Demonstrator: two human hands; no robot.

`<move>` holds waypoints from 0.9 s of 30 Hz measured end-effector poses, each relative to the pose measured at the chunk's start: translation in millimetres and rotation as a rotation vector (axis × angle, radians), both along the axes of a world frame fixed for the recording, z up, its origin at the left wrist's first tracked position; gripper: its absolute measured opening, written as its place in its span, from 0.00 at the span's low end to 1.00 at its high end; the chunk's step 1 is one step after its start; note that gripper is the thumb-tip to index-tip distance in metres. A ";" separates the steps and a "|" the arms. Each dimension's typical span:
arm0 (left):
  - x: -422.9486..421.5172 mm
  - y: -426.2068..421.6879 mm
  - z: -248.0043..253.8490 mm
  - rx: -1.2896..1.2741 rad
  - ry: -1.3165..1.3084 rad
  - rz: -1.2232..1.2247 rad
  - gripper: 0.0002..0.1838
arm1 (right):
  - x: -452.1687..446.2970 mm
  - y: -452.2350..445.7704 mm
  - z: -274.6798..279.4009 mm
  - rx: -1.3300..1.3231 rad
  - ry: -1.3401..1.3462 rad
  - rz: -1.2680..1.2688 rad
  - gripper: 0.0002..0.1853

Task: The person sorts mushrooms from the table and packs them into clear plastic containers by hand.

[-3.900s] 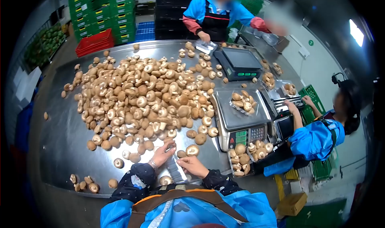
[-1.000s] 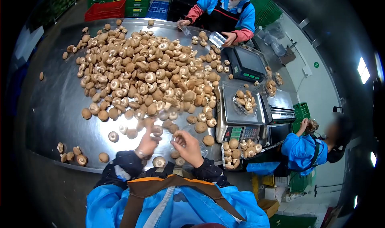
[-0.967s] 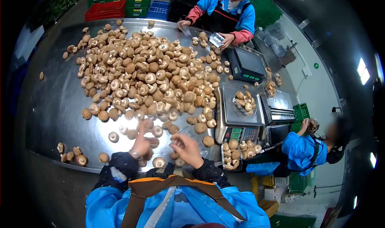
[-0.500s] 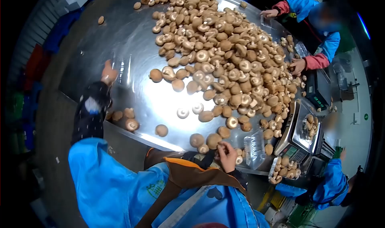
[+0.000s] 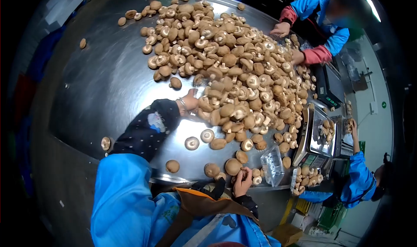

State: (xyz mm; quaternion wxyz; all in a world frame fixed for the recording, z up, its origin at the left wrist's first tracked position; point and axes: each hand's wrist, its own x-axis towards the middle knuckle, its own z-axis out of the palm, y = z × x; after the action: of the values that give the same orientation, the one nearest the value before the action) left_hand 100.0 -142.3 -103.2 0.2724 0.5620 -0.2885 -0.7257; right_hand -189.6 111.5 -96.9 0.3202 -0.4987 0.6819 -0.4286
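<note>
Out goes the left arm over the desk (image 5: 100, 86), and there's the left hand (image 5: 190, 102), right up against the near left edge of the mushrooms (image 5: 253, 81)! They sprawl in a great heap across the middle and far part of the desk. The fingertips are lost among the caps and blur, so whether they're spread or pinching, nobody can tell.

Down at the near edge, the right hand (image 5: 243, 182) sits low, fingers curled in, just beside a big brown cap (image 5: 233, 166); any grip there can't be made out. A few loose ones lie on either side of it. To its right, a clear tray (image 5: 273, 166) lies tilted on the desk, near but apart from the hand. Further right, a filled tray (image 5: 293, 179) is packed with mushrooms, just on the near side of the scale (image 5: 313, 159), which bears a pack of its own. Beyond it, a dark scale (image 5: 331, 93).

And at the far right, a co-worker (image 5: 317, 38) in blue has both hands at the heap's edge! Another person (image 5: 358, 177) stands at the right, one arm stretched away.
</note>
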 end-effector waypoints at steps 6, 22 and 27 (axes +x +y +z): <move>-24.7 29.1 -58.4 -0.075 0.681 0.156 0.50 | -2.6 0.4 -2.0 0.013 0.112 -0.010 0.07; -36.6 135.7 5.8 -0.069 0.957 0.337 0.50 | 20.3 -74.5 73.1 -0.026 0.136 0.456 0.44; -41.9 161.2 16.1 -0.166 0.853 0.331 0.52 | 50.0 -99.4 88.8 -0.038 0.079 0.515 0.44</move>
State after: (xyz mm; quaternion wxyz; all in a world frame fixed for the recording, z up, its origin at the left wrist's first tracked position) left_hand 58.1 18.9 -87.1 0.5230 0.2282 -0.1140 -0.8133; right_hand -139.7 12.1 -8.1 0.3826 -0.6782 0.5362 -0.3258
